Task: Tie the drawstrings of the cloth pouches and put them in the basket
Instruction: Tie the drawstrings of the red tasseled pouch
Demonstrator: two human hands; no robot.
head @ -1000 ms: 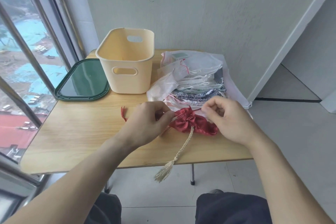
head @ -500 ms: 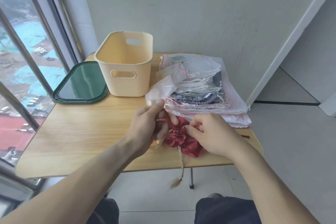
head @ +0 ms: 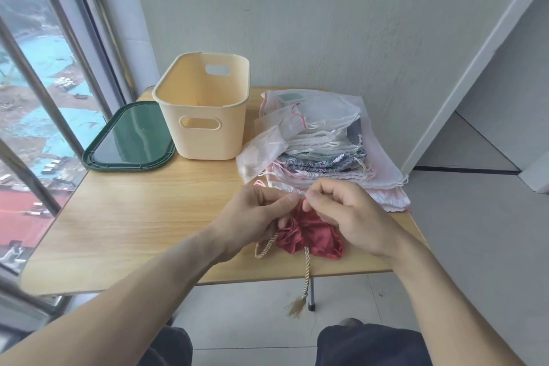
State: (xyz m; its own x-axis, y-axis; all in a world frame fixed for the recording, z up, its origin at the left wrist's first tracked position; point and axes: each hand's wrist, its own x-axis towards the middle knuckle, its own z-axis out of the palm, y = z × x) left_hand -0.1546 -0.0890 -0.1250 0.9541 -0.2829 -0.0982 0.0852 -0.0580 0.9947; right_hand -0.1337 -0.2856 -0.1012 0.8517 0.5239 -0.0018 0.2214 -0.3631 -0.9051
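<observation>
A red satin pouch (head: pixel 312 236) lies gathered near the table's front edge. Its beige twisted drawstring (head: pixel 306 270) hangs over the edge and ends in a tassel; another length loops out to the left. My left hand (head: pixel 258 217) pinches the drawstring at the pouch's mouth. My right hand (head: pixel 347 214) pinches it from the other side, fingertips almost touching the left ones. The cream plastic basket (head: pixel 205 140) stands upright behind them with nothing visible inside. A stack of pale cloth pouches (head: pixel 320 145) lies to its right.
A dark green lid (head: pixel 130 140) lies flat left of the basket, beside the window rails. The wooden table (head: pixel 133 217) stands against the wall. My knees show below its front edge.
Both hands have come closer together over the pouch's mouth. The pouch has bunched up more and sits nearer the front edge, and the hanging cord has swung a little.
</observation>
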